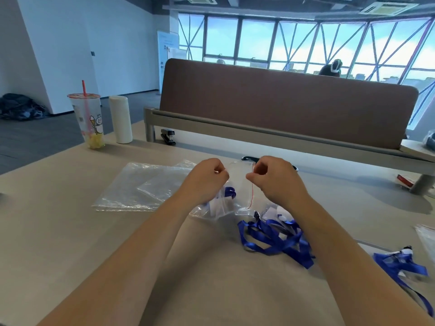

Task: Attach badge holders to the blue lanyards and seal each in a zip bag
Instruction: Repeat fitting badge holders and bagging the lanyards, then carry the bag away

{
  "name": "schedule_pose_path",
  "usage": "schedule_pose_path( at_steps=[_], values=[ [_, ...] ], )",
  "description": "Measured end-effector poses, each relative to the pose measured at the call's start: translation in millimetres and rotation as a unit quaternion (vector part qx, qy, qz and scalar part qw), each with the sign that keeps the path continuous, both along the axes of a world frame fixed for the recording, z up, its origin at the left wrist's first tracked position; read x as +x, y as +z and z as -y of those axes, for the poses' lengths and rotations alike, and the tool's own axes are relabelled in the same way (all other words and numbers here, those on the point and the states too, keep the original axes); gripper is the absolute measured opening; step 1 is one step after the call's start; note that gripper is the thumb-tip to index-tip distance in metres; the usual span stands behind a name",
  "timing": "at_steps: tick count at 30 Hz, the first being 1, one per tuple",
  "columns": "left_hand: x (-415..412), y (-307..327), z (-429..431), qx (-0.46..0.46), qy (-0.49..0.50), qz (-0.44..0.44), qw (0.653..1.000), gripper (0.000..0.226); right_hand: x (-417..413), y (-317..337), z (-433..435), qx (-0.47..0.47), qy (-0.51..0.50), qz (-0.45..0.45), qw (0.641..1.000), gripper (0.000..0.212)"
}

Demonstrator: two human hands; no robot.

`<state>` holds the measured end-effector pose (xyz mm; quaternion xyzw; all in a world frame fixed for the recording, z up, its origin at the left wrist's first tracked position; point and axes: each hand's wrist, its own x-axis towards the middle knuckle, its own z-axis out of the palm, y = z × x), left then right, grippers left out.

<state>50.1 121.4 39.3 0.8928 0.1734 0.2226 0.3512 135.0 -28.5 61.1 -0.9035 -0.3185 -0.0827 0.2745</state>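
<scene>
Two containers, far left: a drink cup [87,118] with a red straw and a white cylinder [120,118] just beside it, both upright on the table [70,231].
Stapler [168,136]: black, lying by the foot of the desk divider [282,102].
Spare bags [141,187]: clear, lying flat on the table just left of my left hand.
Left hand [204,177]: fingers curled, pinching the top left edge of the zip bag.
Zip bag [237,184]: held up between my two hands, its lower end resting on the table; a red line runs down near its right edge.
Blue lanyard [229,192]: bunched inside the bag, low, near my left wrist, with something white beside it that I cannot make out.
Right hand [275,177]: fingers curled, pinching the bag's top right edge.
Loose lanyards [273,238]: a blue tangle on the table, beside my right forearm.
Far-right lanyard [397,264]: another blue bundle, well apart from the tangle.
</scene>
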Motion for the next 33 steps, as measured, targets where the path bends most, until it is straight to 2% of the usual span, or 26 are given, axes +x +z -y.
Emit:
schedule_pose_path(
  at_steps=[2,4,5,7,10,12,16,20,22,25,28,31,33],
  values=[
    [-2,6,-3,0.020,-0.016,-0.036,0.999,0.016,4,-2,1,0.017,-0.023,0.009,1.000,0.032],
    [-6,14,-3,0.041,-0.037,-0.065,0.996,0.015,4,-4,1,0.008,-0.002,0.008,1.000,0.053],
    [-8,17,-2,0.053,-0.046,-0.078,0.995,0.014,3,-6,0,-0.001,0.022,0.007,1.000,0.056],
    [-14,22,0,0.076,-0.060,-0.095,0.991,0.014,-2,-7,-1,-0.001,0.063,0.008,0.998,0.042],
    [-29,23,0,0.107,-0.070,-0.123,0.984,0.017,-10,-7,-1,0.019,0.069,-0.006,0.997,0.020],
    [-44,22,-2,0.138,-0.072,-0.154,0.976,0.007,-15,-6,1,0.002,0.073,-0.007,0.997,0.020],
    [-71,22,-6,0.196,-0.050,-0.232,0.951,0.017,-21,-2,7,-0.060,0.068,-0.001,0.996,0.021],
    [-79,23,-18,0.174,0.010,-0.259,0.950,0.013,-25,2,5,-0.086,0.055,0.002,0.995,0.014],
    [-75,26,-23,0.172,0.035,-0.229,0.958,0.022,-26,8,1,-0.081,0.049,0.008,0.995,0.012],
    [-66,39,-32,0.078,0.092,-0.095,0.988,0.015,-25,28,-4,-0.039,0.037,0.033,0.998,0.024],
    [-55,52,-44,0.043,0.094,0.022,0.994,0.011,-24,52,-5,-0.020,0.048,0.023,0.998,0.036],
    [-50,64,-45,0.033,0.062,0.048,0.996,0.006,-19,63,-4,-0.030,0.059,-0.004,0.998,0.036],
    [-49,65,-45,0.021,0.036,0.020,0.999,0.028,-13,60,-6,-0.040,0.046,0.019,0.998,0.026]
  ],
)
